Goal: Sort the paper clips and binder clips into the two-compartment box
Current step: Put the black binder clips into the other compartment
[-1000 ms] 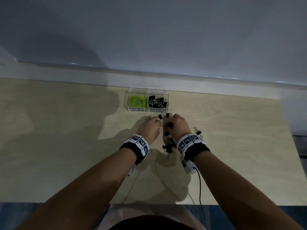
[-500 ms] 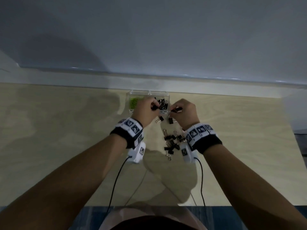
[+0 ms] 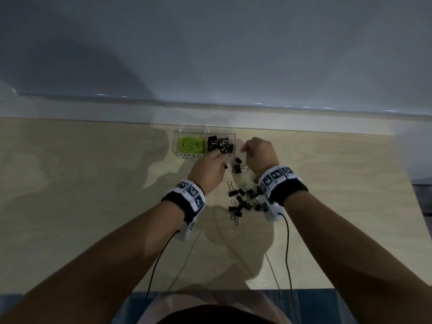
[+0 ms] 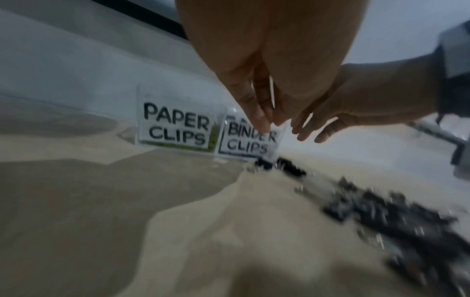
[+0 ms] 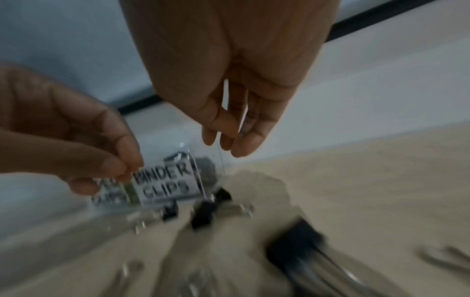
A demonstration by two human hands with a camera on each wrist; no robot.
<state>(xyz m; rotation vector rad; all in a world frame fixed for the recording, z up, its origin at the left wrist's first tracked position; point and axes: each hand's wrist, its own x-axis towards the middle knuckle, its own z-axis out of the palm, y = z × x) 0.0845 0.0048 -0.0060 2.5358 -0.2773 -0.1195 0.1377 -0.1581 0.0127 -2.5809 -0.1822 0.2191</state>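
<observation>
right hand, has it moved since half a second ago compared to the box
Yes. The right hand was in front of the box's binder-clip side, fingers at its front edge; now it hangs past the box's right end, fingers loose and empty.

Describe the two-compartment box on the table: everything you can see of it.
The box is small, clear plastic and open-topped, standing upright at the far edge of the wooden table, by the wall. A divider splits it in two. The left half, labelled PAPER CLIPS, holds green paper clips; the right, labelled BINDER CLIPS, holds black binder clips. The left hand covers part of its front; whether it touches is unclear. Loose binder clips lie just in front.
</observation>
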